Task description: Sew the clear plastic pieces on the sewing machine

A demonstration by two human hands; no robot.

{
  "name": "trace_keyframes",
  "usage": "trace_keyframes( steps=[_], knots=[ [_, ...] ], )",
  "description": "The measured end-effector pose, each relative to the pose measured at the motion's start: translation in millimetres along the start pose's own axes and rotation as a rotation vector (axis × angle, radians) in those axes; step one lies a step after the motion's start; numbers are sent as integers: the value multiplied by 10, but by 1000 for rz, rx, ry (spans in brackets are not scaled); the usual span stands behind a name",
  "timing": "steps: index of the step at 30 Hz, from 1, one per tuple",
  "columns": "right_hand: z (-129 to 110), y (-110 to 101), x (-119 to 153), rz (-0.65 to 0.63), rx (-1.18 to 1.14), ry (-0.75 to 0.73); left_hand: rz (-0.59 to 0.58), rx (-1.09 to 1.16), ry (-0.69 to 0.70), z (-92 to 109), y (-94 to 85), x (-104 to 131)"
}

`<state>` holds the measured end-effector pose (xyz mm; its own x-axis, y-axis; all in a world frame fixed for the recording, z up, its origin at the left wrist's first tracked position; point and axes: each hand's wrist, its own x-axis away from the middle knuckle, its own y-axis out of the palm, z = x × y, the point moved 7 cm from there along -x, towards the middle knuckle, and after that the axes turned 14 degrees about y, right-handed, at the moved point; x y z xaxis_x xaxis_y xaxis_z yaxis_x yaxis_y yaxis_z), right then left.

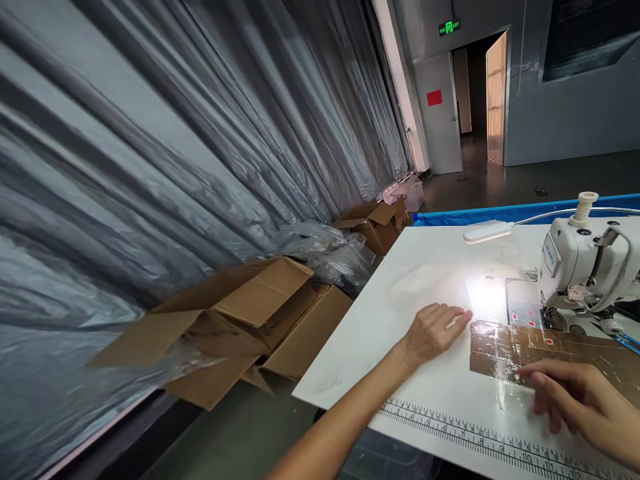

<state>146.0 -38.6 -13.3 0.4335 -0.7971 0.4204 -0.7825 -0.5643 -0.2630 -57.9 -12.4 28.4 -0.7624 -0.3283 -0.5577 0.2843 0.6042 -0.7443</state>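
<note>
My left hand point(436, 333) rests on the white sewing table point(370, 340), fingers curled and thumb stretched toward the bright patch under the lamp. What its fingers hold, if anything, I cannot make out. Just right of it lies a brown, tape-covered board point(500, 353) with small red marks, in front of the sewing machine point(575, 267). Over the board's near edge is my right hand point(575, 397), fingers loosely bent and apart, slightly blurred, with nothing seen in it. A metal plate point(525, 315) with red marks sits by the machine's needle area.
A white lamp point(487, 232) on a bendable arm lights the tabletop. Printed ruler markings point(465, 433) run along the table's front edge. Blue-handled scissors or snips point(627, 343) lie at the right. Open cardboard boxes point(250, 320) and clear plastic bags point(325, 250) stand left, beside a grey curtain point(200, 147).
</note>
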Motion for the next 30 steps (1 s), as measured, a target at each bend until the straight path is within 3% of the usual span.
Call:
trace_keyframes(
  steps=[2, 4, 8, 12, 15, 17, 21, 24, 27, 30],
  knots=[
    [-67, 72, -149, -121, -120, 93, 9, -28, 140, 241, 5, -128],
    [-110, 86, -276, -158, -255, 147, 32, -40, 175, 354, -8, -206],
    [-137, 92, -499, -140, -438, 292, 46, 32, 128, 388, -32, -254],
    [-296, 93, -702, -103, -414, 358, 99, 292, 63, 319, -102, -240],
    [-391, 75, -819, -43, -284, 377, 92, 403, -174, 67, -99, -171],
    [-411, 82, -870, -18, -218, 378, -6, 444, -337, -100, -10, -83],
    [-381, 108, -914, 16, -156, 364, -203, 577, -401, -203, 184, 39],
    [-345, 114, -929, 27, -121, 359, -208, 718, -522, -352, 265, 106],
    [-321, 119, -947, 9, -99, 356, -162, 735, -786, -745, 333, 252],
    [-319, 121, -955, -9, -83, 334, -140, 613, -933, -1242, 387, 417]
  ],
)
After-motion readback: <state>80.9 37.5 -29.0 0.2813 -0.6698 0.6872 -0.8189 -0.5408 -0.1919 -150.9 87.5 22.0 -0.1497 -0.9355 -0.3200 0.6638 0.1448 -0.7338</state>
